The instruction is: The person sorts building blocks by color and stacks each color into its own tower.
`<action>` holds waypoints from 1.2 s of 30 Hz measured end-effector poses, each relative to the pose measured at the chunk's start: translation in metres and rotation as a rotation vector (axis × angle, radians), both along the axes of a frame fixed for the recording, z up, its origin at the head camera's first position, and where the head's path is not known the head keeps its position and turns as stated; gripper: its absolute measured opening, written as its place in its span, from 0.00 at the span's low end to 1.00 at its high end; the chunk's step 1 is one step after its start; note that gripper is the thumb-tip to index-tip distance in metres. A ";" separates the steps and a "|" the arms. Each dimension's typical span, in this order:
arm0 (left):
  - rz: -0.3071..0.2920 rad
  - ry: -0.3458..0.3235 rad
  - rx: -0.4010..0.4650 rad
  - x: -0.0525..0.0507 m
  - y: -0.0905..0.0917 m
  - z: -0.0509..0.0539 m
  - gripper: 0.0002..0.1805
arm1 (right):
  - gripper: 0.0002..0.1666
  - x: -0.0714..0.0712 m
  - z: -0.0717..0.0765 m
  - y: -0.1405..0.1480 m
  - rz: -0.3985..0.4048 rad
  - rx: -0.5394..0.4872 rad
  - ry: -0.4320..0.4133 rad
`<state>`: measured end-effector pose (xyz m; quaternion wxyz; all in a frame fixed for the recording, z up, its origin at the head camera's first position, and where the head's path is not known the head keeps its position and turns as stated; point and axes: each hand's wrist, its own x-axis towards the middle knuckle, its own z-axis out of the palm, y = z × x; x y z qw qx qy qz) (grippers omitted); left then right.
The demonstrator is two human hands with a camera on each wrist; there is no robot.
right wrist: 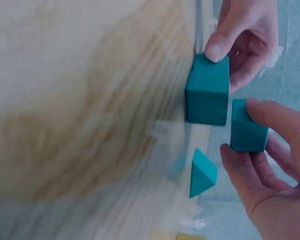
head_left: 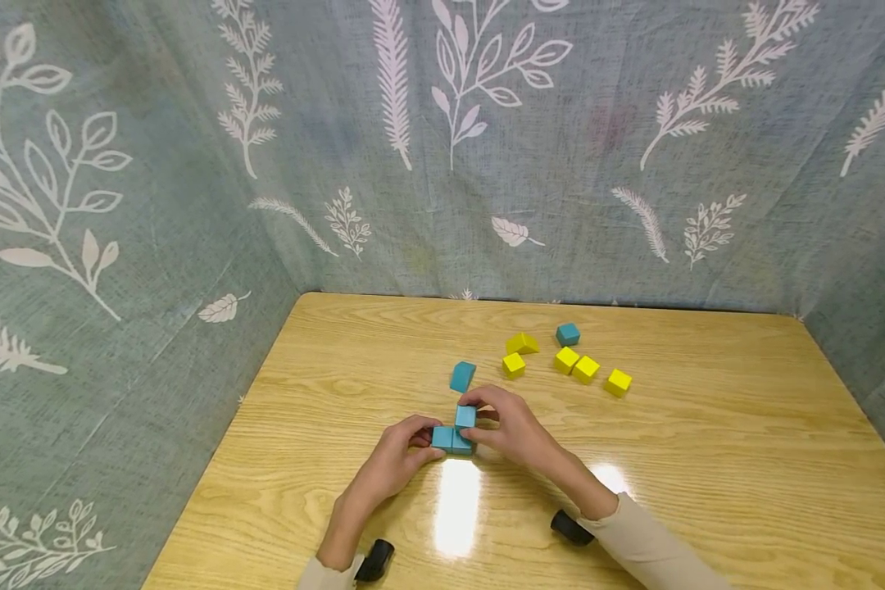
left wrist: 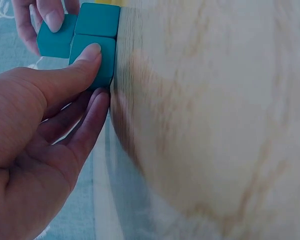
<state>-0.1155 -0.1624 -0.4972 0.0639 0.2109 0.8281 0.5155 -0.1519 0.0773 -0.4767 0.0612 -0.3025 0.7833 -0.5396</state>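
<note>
Two blue cubes stand side by side on the table. My left hand [head_left: 398,459] pinches the left blue cube [head_left: 442,439], with the thumb on its near face, as the left wrist view shows. My right hand [head_left: 512,428] holds another blue cube [right wrist: 249,126] between thumb and fingers, just above the right blue cube [left wrist: 96,20]. A narrow gap between the held cube and those below shows in the right wrist view. Behind the hands lies a blue triangular block [head_left: 462,377], apart from the cubes.
Farther back on the wooden table [head_left: 324,360] are several yellow cubes [head_left: 586,369], a yellow triangular block [head_left: 523,343] and a loose blue cube [head_left: 568,334]. A leaf-patterned grey-blue cloth [head_left: 428,221] hangs behind the table and at its sides.
</note>
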 end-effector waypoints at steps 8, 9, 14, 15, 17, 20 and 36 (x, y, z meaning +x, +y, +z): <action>-0.004 0.009 -0.020 0.000 0.000 -0.001 0.19 | 0.20 0.006 0.000 -0.009 0.064 0.031 0.016; -0.005 0.012 -0.023 0.000 0.000 -0.002 0.19 | 0.21 0.006 0.000 -0.011 0.069 0.039 0.028; -0.013 0.021 -0.024 -0.001 -0.002 -0.003 0.20 | 0.21 0.006 -0.001 -0.016 0.093 0.062 0.068; -0.012 0.019 -0.027 -0.001 -0.002 -0.003 0.20 | 0.21 0.006 -0.001 -0.017 0.096 0.061 0.070; -0.012 0.015 -0.032 -0.001 -0.002 -0.002 0.21 | 0.21 0.006 -0.001 -0.019 0.102 0.058 0.075; -0.007 0.010 -0.043 -0.001 -0.002 -0.001 0.21 | 0.21 0.005 -0.003 -0.021 0.108 0.051 0.088; -0.006 0.020 -0.060 -0.003 -0.001 0.002 0.19 | 0.23 0.004 -0.003 -0.025 0.113 0.036 0.087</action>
